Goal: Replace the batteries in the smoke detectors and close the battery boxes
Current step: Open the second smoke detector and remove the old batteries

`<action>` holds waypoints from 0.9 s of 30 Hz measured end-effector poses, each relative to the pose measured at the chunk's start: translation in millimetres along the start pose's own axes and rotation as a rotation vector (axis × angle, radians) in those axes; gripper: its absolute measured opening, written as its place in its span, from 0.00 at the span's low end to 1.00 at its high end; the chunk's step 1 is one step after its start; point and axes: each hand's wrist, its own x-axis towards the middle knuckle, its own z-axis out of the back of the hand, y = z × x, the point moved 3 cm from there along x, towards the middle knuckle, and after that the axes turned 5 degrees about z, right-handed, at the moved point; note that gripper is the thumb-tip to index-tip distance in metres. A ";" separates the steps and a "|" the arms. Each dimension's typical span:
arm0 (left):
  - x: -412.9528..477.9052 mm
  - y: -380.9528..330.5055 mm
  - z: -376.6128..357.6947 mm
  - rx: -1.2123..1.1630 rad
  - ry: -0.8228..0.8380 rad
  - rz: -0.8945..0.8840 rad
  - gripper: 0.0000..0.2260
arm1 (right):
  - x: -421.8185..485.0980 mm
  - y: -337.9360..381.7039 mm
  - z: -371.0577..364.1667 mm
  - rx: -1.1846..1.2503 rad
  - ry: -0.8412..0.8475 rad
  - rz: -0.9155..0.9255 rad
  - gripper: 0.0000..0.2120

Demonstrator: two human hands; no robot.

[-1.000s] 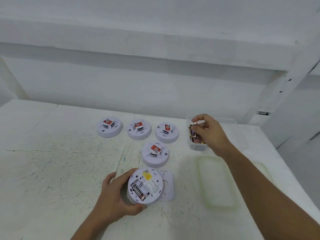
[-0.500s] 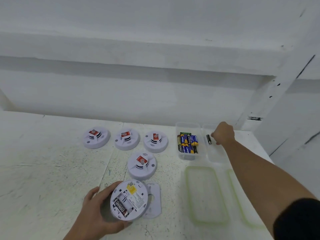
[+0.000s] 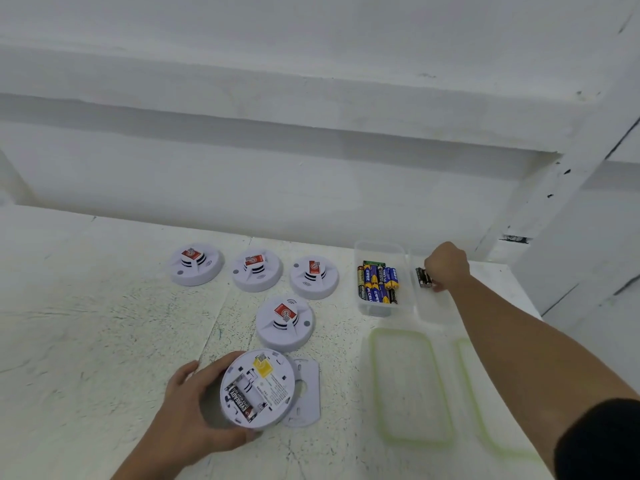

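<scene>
Smoke detector (image 3: 258, 388) upturned in the left hand (image 3: 194, 407), battery bay (image 3: 251, 393) open.
That hand curls round the detector's rim; one Eveready battery (image 3: 239, 403) lies in the bay. Over a clear box (image 3: 436, 313), the right hand (image 3: 446, 266), fingers curled, meets dark batteries (image 3: 423, 277); whether it pinches them cannot be told.

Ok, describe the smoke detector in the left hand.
The opened smoke detector is a round white plastic disc, underside up and tilted toward the camera. Its battery bay holds one black Eveready battery beside an empty slot, with a yellow label beyond. The left hand grips its left rim; a white cover plate lies just right of it.
</scene>
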 end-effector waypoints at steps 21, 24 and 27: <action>-6.4 -8.7 4.7 -0.001 0.072 -0.090 0.37 | -259.2 115.7 -43.9 -0.031 0.434 0.948 0.08; -5.4 -4.8 5.7 -0.006 0.087 -0.124 0.36 | -289.6 115.6 -81.9 -0.224 0.480 1.162 0.11; -5.0 -7.3 8.1 -0.017 0.095 -0.132 0.34 | -298.3 114.0 -98.3 -0.406 0.398 1.425 0.14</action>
